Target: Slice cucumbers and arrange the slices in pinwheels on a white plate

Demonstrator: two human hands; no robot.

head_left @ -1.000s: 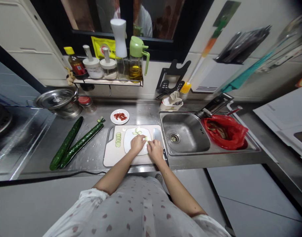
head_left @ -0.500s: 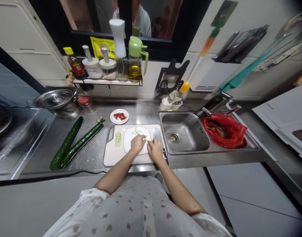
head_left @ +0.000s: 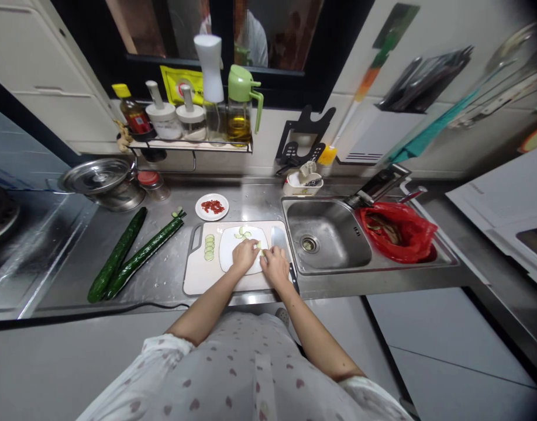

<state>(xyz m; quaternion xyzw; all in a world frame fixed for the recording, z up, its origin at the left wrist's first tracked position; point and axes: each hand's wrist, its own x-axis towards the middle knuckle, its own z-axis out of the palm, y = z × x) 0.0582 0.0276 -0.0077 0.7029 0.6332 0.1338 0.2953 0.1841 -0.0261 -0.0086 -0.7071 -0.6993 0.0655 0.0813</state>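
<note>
Head view: both hands at the center of the frame, over a white plate [head_left: 227, 257] that lies on a pale cutting board [head_left: 197, 280]. Left hand [head_left: 244, 257] and right hand [head_left: 275, 264] set close, fingers curled and fingertips bent inward toward each other at a pale green cucumber slice [head_left: 259, 245] near the plate's right side. Whether either hand pinches the slice or only touches it: cannot tell, the fingers cover it in part.

Further cucumber pieces [head_left: 243, 234] lie grouped at the plate's upper edge. Left part of the board: overlapping slices [head_left: 209, 248] in a vertical row. Right edge of the board: knife [head_left: 278, 237], blade flat, black handle toward the lower right, just beside the right hand.

Left of frame: two long dark green cucumbers [head_left: 117, 257] on the steel counter [head_left: 255, 202], converging at their lower ends. Above the board: small round plate [head_left: 199, 209] bearing chopped red pieces [head_left: 213, 207]. Right of the board: sink [head_left: 334, 234]; red bag [head_left: 404, 248] beyond it.
</note>
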